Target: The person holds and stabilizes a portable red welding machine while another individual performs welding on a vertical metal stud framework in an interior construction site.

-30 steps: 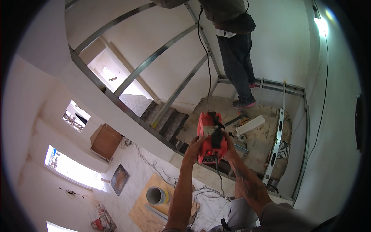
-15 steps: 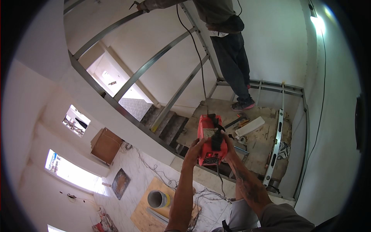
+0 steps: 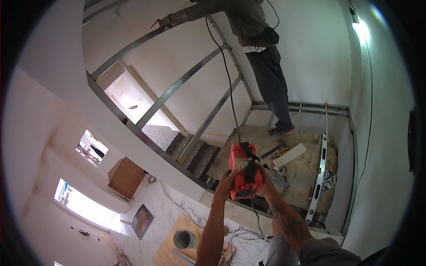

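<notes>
A red boxy machine [image 3: 240, 177] with a black strap on top and a vented end is held up between my hands. My left hand [image 3: 225, 181] grips its left side; my right hand [image 3: 265, 179] grips the right side, near the strap. A black cable [image 3: 230, 84] runs upward from the machine, and another cord [image 3: 254, 213] hangs from its near end. Beyond it, on a worn landing board [image 3: 222, 159], lie hand tools [image 3: 282, 150], a white bar [image 3: 290, 155] and a long silver level [image 3: 320, 173].
A co-worker [image 3: 268, 75] stands on the landing, one arm reaching to a metal frame [image 3: 188, 68]. Dark stairs [image 3: 199, 157] descend beside it. Below left are a marble floor [image 3: 173, 195], loose cords, a brown panel [image 3: 126, 175], a plywood board [image 3: 171, 252] and a grey bucket [image 3: 185, 239].
The view has shifted, so the scene and the machine in my hands sit slightly lower in the picture. The co-worker's outstretched arm has come into view at the top.
</notes>
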### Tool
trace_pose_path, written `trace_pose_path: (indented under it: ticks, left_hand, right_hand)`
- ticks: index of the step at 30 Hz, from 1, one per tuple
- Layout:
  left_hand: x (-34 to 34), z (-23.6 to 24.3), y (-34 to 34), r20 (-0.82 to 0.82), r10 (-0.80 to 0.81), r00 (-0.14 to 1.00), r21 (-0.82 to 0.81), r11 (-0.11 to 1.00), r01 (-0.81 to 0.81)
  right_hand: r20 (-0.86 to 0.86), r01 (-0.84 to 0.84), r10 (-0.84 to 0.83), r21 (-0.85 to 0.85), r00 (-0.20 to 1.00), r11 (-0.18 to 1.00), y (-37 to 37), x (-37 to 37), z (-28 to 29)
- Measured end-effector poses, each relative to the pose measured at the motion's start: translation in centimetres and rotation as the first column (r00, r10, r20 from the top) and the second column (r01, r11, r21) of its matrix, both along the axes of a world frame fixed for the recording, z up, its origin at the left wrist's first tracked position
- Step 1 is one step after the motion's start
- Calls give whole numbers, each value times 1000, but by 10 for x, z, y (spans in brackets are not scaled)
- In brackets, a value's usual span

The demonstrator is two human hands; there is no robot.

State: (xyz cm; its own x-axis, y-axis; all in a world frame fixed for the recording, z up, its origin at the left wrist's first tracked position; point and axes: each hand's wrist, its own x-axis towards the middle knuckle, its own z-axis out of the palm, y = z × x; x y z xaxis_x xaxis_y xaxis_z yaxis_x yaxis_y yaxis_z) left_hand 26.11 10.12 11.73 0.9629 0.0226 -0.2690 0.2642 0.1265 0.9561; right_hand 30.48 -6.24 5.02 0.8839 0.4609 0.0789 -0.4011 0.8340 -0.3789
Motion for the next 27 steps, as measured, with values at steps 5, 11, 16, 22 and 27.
trace_pose_path:
  ticks: [5,11,16,22,27]
  left_hand:
    - [3,-6,6,5,10,1000,31,999,-10]
    - [4,3,-1,-9,-35,999,23,999,35]
    - [3,4,1,-19,-4,1000,14,1000,5]
    - [2,5,-6,24,18,1000,75,997,-20]
    - [-4,17,-14,1,0,1000,106,994,-1]
  right_hand:
    - [9,-14,13,30,1000,999,1,-1,3]
    - [-68,3,-2,10,998,1000,2,5,0]
    - [-18,-15,15,44,1000,999,1,6,2]
    - [-50,1,3,77,999,997,2,9,-4]
    - [-79,1,3,41,997,999,3,11,-4]
